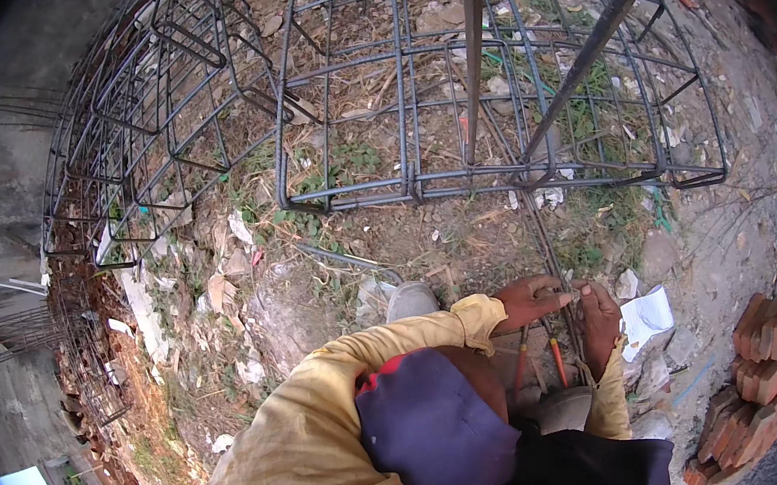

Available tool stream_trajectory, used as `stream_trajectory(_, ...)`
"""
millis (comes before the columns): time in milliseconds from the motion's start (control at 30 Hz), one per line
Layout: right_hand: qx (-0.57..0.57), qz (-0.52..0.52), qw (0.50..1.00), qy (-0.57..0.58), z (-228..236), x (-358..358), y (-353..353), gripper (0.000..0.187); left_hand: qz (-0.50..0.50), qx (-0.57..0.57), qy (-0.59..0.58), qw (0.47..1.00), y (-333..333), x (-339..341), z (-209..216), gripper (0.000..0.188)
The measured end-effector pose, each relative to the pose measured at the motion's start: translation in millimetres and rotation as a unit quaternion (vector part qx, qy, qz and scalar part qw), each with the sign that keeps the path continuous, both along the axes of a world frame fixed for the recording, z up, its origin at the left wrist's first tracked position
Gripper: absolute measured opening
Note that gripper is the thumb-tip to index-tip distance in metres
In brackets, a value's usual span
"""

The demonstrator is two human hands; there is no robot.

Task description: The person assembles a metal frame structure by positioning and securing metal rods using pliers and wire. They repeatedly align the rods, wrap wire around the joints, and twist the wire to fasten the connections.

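Neither my left hand nor my right hand is in view. Below me crouches a co-worker in a yellow jacket [306,437] and a dark blue cap [436,431], seen from above. The co-worker's left hand [527,303] and right hand [600,318] come close together over thin steel bars [534,225] that run toward the cage. Two orange-red handles [556,355] of a tool like pincers show just below the left hand; its head is hidden. What the fingertips pinch is too small to make out.
A rebar cage [404,95] lies ahead, with more bent rebar [161,125] to the left. A dark pole [601,37] and a thinner post [473,9] slant across the cage. Stacked red bricks [758,372] stand at right, near a white paper [648,315]. Rubble covers the ground.
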State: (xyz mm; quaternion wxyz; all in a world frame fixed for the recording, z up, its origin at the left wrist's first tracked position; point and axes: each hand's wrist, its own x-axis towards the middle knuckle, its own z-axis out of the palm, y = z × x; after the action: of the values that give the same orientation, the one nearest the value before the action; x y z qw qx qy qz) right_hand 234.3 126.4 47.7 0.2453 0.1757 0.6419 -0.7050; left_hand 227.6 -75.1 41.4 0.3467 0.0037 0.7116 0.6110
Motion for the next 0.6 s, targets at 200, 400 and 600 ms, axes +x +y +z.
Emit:
stream_trajectory(200,0.041,0.117,0.992,0.020,-17.8,19.8,-26.3,0.021,-0.006,0.051,0.052,0.997,1.2,-10.7,-23.8,0.040)
stream_trajectory(400,-0.026,0.086,0.993,-0.073,-12.0,23.0,-17.8,0.015,0.019,-0.053,0.059,0.997,-12.8,-13.0,-20.8,0.050)
stream_trajectory(600,0.025,0.100,0.995,-0.009,-36.5,22.0,-18.9,0.018,0.164,0.056,-0.294,0.940,-14.7,-14.6,2.4,0.057)
